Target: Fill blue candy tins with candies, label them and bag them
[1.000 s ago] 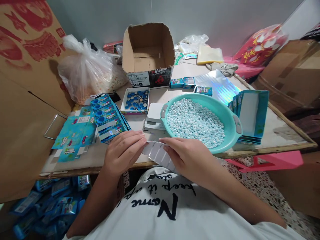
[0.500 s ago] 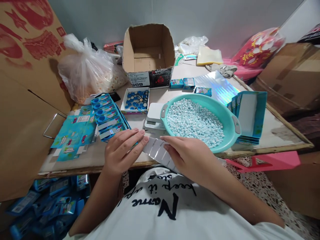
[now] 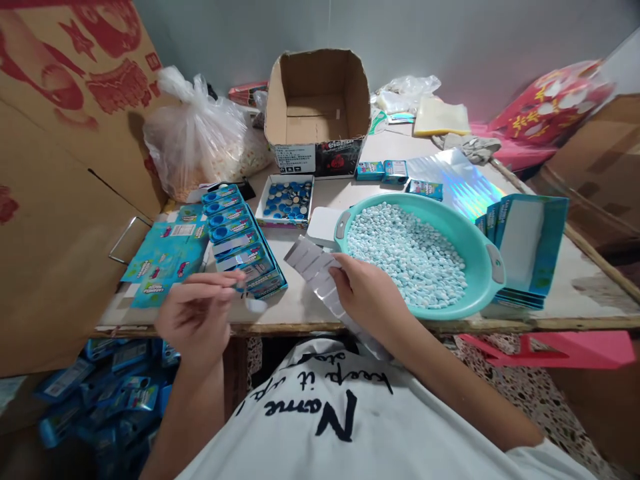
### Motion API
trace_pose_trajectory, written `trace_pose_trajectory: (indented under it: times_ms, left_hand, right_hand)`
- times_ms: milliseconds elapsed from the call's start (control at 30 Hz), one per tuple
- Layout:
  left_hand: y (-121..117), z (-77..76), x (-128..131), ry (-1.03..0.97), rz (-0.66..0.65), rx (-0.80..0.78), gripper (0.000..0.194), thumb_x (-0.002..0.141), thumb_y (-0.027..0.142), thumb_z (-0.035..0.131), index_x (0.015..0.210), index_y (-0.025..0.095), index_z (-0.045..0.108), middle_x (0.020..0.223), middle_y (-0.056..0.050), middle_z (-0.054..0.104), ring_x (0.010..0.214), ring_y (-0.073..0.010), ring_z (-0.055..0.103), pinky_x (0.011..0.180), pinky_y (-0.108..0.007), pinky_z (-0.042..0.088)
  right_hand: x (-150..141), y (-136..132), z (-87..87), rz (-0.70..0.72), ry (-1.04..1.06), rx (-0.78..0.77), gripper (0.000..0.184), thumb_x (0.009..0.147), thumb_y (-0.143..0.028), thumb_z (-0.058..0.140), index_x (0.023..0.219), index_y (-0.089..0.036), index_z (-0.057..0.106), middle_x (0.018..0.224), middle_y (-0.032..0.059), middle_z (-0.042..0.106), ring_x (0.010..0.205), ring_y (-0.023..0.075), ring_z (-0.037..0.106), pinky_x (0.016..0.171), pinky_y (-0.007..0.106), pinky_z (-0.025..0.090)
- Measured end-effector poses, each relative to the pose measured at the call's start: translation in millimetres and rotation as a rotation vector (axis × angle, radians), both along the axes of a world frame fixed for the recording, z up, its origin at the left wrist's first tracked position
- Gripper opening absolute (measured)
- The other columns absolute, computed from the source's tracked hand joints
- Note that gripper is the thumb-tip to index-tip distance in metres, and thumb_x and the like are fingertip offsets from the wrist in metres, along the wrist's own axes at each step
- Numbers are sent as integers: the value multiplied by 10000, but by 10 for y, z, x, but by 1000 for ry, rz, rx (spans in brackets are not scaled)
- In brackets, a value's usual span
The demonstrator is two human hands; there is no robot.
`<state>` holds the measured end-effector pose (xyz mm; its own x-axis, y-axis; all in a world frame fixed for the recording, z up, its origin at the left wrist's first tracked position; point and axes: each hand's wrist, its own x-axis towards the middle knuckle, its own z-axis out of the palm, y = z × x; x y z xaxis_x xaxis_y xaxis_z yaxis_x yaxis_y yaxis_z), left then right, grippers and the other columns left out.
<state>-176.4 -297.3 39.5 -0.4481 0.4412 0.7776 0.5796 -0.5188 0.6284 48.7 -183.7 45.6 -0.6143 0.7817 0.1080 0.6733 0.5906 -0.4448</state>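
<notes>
- Desk (image 3: 295, 312): the broadest thing, its near edge crossing just in front of the person
- Cardboard panel (image 3: 60, 227) at the left: red printed drawings, no readable words
- White shirt (image 3: 320, 447): black lettering, upside down from this view, shows "Name" and "keep it up"; another word is lost in the folds
- Open carton (image 3: 325, 90) at the back of the desk: white letters on its dark front look like "eishur", partly cut off; the pale label beside them is too fine to read
- Teal bowl (image 3: 470, 243) of pale blue pellets (image 3: 405, 260): just beyond the right hand (image 3: 367, 293)
- Row of blue boxes (image 3: 230, 223): long axis runs away from the person, far end leaning a little left; its near end lies just beside the fingertips of the left hand (image 3: 193, 317), clearly the nearer one, though touching or apart I cannot tell; "CARAMELO" seems to be printed on the boxes
- Label strip (image 3: 313, 263): gripped by the right hand, slanting from its free upper-left end down towards the shirt, free end towards the boxes
- Small pale piece (image 3: 256, 305): at the left hand's pinched fingertips, blurred, no writing visible
</notes>
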Motion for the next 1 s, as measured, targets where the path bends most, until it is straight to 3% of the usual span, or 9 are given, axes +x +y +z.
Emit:
trace_pose_trajectory:
  times_ms: [133,233,300,400,600,733,867,933,1000]
  left_hand:
    - [-221,88,-232,-181,241,-41,161,841,223,788,859,217,628,821,27,669,762,-148,698,778,-419,649]
    - [-300,170,-308,-155,373,-194,181,844,275,797,911,228,635,892,12,684,854,-178,715,838,-458,644]
    - [-304,218,-296,-90,411,-245,192,852,307,791,952,239,642,988,-12,697,940,-207,726,830,-445,653]
    - [-278,275,-231,-16,382,-291,369,834,339,810,1143,260,623,1208,-41,679,947,-200,735,788,-381,672]
    - [-266,341,-210,92,42,-450,803,845,315,803,1504,337,345,1510,-138,527,829,-161,756,785,-340,675]
    - [-274,348,-263,152,-108,-494,951,887,279,748,1612,405,145,1584,-170,457,939,-224,770,820,-378,673]
    - [-233,341,-304,57,-84,-485,1067,830,273,813,1624,409,114,1594,-187,440,896,-205,774,818,-364,666]
    - [-189,331,-333,-41,-83,-498,1017,833,321,815,1617,368,170,1551,-189,492,855,-181,767,780,-336,659]
    - [-140,319,-365,-110,-109,-554,796,846,386,798,1528,282,402,1431,-166,610,889,-183,755,771,-309,641]
  right_hand:
    - [-257,186,-388,4,-29,-4,463,1027,-177,358,1460,-83,491,1211,195,723,978,290,723,739,346,523]
    - [-464,244,-538,39,25,54,567,972,-92,366,1527,25,363,1431,304,546,1273,357,603,986,450,530]
    - [-568,232,-455,95,128,87,569,973,-109,384,1524,30,365,1493,314,469,1401,378,485,1117,515,458]
    - [-660,153,-81,258,349,63,493,1016,-188,409,1500,-100,447,1490,232,505,1390,332,497,1131,516,457]
    - [-891,-27,638,659,421,-153,302,1010,-302,579,1279,-188,657,1234,103,704,1120,222,658,953,340,503]
    - [-1130,-44,694,649,358,-316,147,954,-253,644,1017,-181,755,927,27,748,789,137,636,695,244,434]
    - [-1259,-16,624,573,464,-309,121,903,-140,647,851,-166,753,844,8,737,762,117,606,683,228,406]
    - [-1297,2,588,527,571,-354,107,899,-155,653,837,-160,739,803,1,724,726,109,598,672,223,422]
    - [-1341,20,553,465,703,-429,115,905,-239,676,856,-155,736,781,3,720,681,108,596,642,225,443]
